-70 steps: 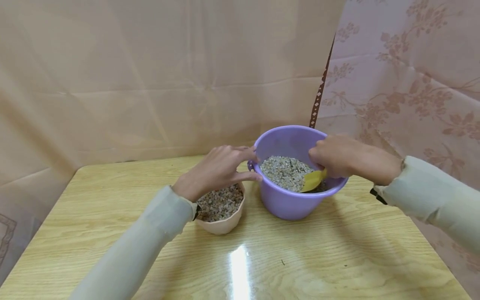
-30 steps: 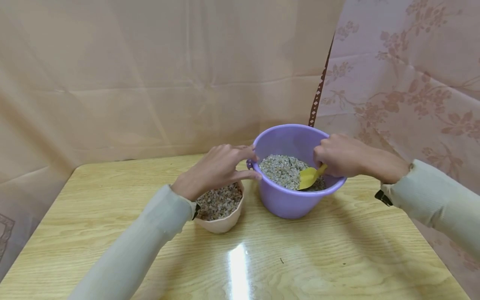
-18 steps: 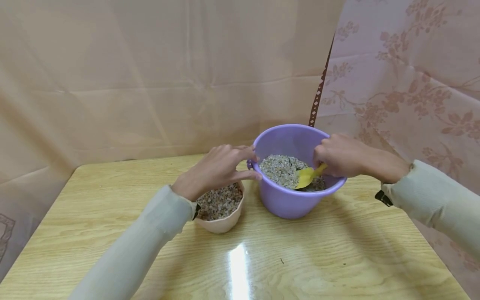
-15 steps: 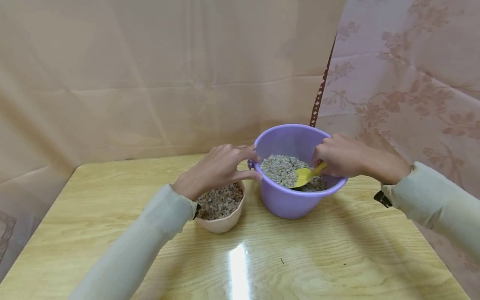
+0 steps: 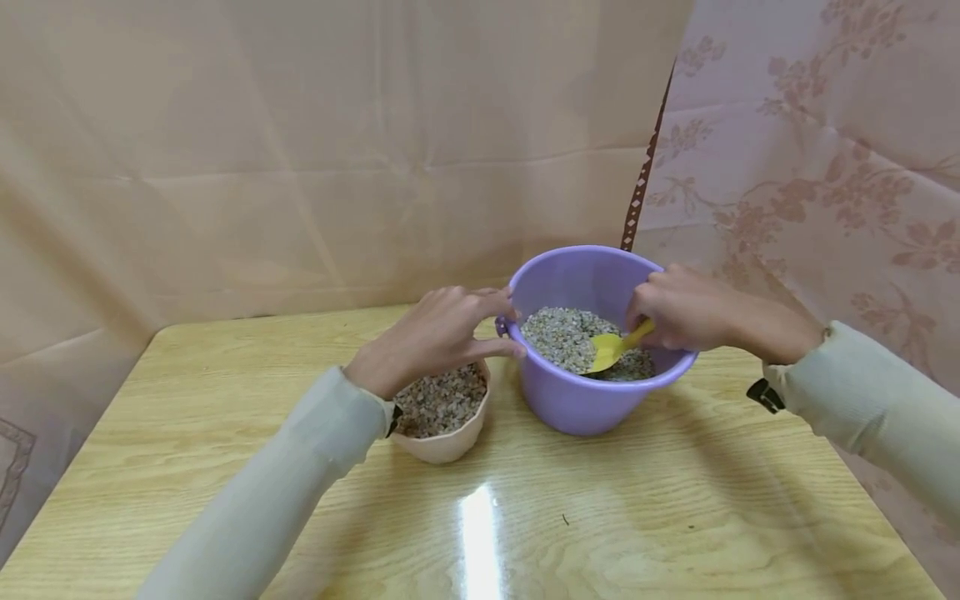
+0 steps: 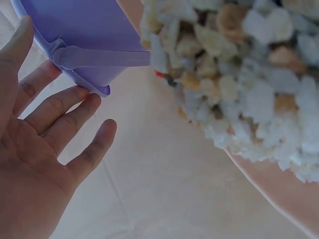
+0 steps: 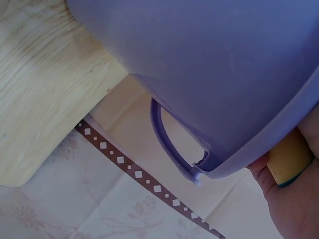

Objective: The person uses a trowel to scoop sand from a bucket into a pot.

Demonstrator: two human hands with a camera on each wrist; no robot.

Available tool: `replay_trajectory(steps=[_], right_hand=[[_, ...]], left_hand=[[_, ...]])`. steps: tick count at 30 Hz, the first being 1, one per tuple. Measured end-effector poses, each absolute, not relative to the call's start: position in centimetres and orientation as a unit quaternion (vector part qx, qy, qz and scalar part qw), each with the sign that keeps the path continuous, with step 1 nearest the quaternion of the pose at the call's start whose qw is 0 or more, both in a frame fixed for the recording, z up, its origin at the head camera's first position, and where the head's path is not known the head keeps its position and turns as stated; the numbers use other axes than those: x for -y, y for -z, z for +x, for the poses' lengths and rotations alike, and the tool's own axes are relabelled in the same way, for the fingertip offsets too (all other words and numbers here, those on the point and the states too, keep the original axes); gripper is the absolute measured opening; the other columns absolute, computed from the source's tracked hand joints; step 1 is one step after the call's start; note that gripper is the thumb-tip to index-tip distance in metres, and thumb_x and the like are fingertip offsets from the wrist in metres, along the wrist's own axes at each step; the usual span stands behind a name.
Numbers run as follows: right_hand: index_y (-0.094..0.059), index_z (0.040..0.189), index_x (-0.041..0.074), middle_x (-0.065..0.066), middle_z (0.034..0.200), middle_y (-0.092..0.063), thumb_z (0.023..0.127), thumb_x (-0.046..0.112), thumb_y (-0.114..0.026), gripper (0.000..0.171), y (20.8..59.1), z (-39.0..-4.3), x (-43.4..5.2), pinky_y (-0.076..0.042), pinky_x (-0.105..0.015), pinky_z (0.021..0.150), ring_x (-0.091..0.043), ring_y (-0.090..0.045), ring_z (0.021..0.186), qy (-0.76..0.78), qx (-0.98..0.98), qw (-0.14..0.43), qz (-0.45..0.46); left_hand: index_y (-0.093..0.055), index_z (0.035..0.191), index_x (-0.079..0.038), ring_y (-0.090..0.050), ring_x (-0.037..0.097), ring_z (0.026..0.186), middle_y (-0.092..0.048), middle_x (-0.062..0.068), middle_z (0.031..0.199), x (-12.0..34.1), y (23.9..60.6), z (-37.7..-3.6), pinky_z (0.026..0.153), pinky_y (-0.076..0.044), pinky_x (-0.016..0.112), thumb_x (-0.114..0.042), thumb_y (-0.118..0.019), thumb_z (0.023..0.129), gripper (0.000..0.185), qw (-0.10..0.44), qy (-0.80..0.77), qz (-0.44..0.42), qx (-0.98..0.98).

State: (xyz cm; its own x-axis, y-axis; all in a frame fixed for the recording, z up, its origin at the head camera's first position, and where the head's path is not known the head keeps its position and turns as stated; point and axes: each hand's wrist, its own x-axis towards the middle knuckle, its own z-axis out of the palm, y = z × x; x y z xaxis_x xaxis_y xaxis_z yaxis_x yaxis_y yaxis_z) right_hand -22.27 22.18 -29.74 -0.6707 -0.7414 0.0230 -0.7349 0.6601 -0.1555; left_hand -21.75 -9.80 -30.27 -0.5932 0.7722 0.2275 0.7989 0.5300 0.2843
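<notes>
My right hand (image 5: 682,308) grips the handle of a small yellow shovel (image 5: 607,352), its blade dug into the gravel (image 5: 562,333) inside a purple bucket (image 5: 585,408). In the right wrist view the yellow handle (image 7: 289,157) sits within my palm, beside the bucket rim. My left hand (image 5: 435,333) touches the bucket's left rim with thumb and fingertips; in the left wrist view its fingers (image 6: 65,124) are spread and fairly straight. Under my left wrist stands a pale pink bowl (image 5: 450,446) heaped with coarser brownish pebbles (image 5: 442,404), partly hidden by that hand.
The wooden table (image 5: 637,525) carries both containers, the bucket close to its back right. A beige cloth (image 5: 300,167) hangs behind, and a flowered cloth (image 5: 817,183) hangs at the right. The bucket's handle (image 7: 167,142) hangs down on its outer side.
The shovel blade has shifted left and lower through the gravel, and my right wrist has moved slightly right. My left hand, the bucket and the bowl have stayed about where they were.
</notes>
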Motion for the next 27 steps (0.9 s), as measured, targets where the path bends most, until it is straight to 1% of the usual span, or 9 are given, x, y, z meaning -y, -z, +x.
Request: replay_trajectory(steps=[6,14,20,27], right_hand=[[-0.079,0.078,0.020,0.009,0.069,-0.071,0.073,0.017,-0.088,0.011,29.75,-22.19,-22.15,-0.047,-0.016,0.048,-0.002,-0.058,0.054,0.074,-0.911,0.018,-0.405],[-0.079,0.078,0.022,0.013,0.068,-0.069,0.074,0.018,-0.088,0.010,29.75,-22.16,-22.20,-0.047,-0.017,0.047,0.001,-0.055,0.053,0.083,-0.910,0.020,-0.406],[-0.079,0.080,0.026,0.017,0.069,-0.070,0.075,0.022,-0.087,0.010,29.84,-22.33,-22.27,-0.045,-0.021,0.047,0.002,-0.053,0.053,0.084,-0.907,0.013,-0.413],[-0.080,0.083,0.023,0.013,0.074,-0.072,0.074,0.021,-0.088,0.011,29.98,-22.25,-22.17,-0.046,-0.020,0.048,0.002,-0.056,0.055,0.093,-0.908,0.002,-0.409]], left_hand=[[-0.072,0.114,-0.012,-0.069,0.024,0.107,-0.068,0.006,0.125,9.77,30.33,-21.77,0.089,-0.055,0.040,-0.045,-0.072,0.089,0.042,0.035,0.184,-0.449,0.874],[-0.072,0.114,-0.012,-0.066,0.027,0.113,-0.067,0.009,0.128,9.81,30.23,-21.78,0.092,-0.054,0.043,-0.044,-0.071,0.089,0.041,0.031,0.186,-0.448,0.874],[-0.072,0.115,-0.012,-0.065,0.027,0.114,-0.067,0.008,0.128,9.84,30.29,-21.79,0.093,-0.053,0.043,-0.045,-0.071,0.089,0.041,0.031,0.185,-0.448,0.874],[-0.072,0.113,-0.013,-0.066,0.025,0.113,-0.068,0.005,0.126,9.91,30.27,-21.77,0.091,-0.054,0.041,-0.044,-0.071,0.089,0.039,0.030,0.186,-0.449,0.873]])
